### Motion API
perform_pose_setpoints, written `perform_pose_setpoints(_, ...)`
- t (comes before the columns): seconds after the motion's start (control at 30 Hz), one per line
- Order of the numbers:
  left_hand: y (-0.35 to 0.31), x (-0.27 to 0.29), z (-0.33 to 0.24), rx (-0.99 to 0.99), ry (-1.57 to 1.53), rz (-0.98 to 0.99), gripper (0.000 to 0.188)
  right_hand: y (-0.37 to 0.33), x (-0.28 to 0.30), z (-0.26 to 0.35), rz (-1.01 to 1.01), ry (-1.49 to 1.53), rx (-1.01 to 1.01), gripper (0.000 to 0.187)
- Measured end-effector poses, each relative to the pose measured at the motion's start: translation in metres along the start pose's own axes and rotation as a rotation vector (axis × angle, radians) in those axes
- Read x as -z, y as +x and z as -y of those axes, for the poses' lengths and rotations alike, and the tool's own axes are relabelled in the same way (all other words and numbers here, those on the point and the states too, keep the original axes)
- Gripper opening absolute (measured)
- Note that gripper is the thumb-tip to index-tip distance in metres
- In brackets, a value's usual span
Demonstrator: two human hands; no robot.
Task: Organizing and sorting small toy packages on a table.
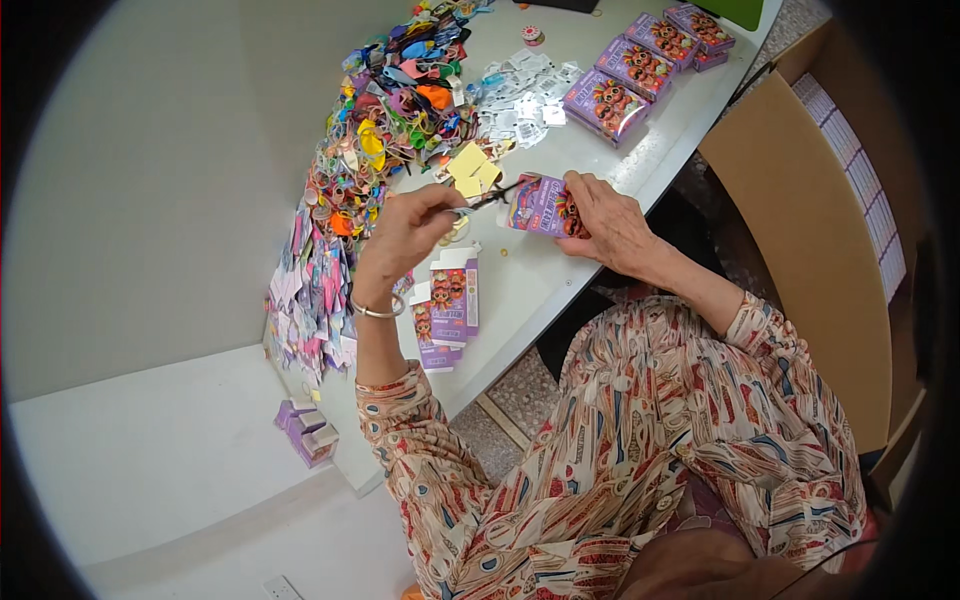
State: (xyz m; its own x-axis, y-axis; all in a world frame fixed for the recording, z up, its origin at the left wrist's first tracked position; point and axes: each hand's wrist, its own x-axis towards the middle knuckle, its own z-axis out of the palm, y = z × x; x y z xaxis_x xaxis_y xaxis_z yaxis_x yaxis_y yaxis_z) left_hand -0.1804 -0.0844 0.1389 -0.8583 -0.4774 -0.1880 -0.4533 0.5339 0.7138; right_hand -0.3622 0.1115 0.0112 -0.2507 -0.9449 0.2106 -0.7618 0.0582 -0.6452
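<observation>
My right hand (614,222) grips a small purple printed box (545,206) over the table, thumb and fingers on either side of it. The box's open end with a white flap faces left. A thin dark piece (492,198) with a pale end stretches from the pinched fingers of my left hand (402,232) to that open end; its exact kind cannot be made out. Just below my left hand lie several flattened purple cartons (448,300). Beyond the two hands sit yellow paper squares (470,172).
A large heap of colourful small trinkets (385,140) runs along the wall, with folded pink-and-white papers (315,285) nearer me. Small clear-white packets (525,95) lie beside it. Closed purple boxes (610,104) line the far right edge. An open cardboard carton (800,230) stands at the right.
</observation>
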Motion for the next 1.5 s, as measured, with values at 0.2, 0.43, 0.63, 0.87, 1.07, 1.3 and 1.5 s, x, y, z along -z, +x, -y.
perform_pose_setpoints(0.2,0.013,-0.023,-0.024,-0.23,0.312,0.078,0.017,-0.003,0.0,0.002,-0.008,0.0,-0.008,0.079)
perform_pose_setpoints(0.43,0.01,-0.016,-0.046,-0.216,0.492,0.022,0.017,-0.005,-0.001,-0.002,-0.03,0.02,0.002,0.08)
perform_pose_setpoints(0.63,0.002,-0.005,-0.043,-0.194,0.451,-0.067,0.016,-0.002,-0.003,-0.002,-0.036,0.033,0.001,0.079)
perform_pose_setpoints(0.87,0.018,-0.033,-0.044,-0.262,0.464,-0.002,0.013,-0.003,-0.003,0.002,-0.027,0.014,-0.005,0.078)
perform_pose_setpoints(1.07,0.038,-0.06,-0.05,-0.32,0.363,-0.117,0.016,-0.005,-0.004,-0.002,-0.062,0.047,0.011,0.078)
perform_pose_setpoints(1.3,0.042,-0.054,-0.054,-0.11,-0.383,-0.249,0.016,-0.005,-0.003,-0.003,-0.073,0.076,-0.01,0.078)
perform_pose_setpoints(1.5,0.026,-0.089,-0.031,-0.173,-0.108,-0.446,0.022,-0.005,-0.005,-0.004,-0.094,0.089,-0.013,0.076)
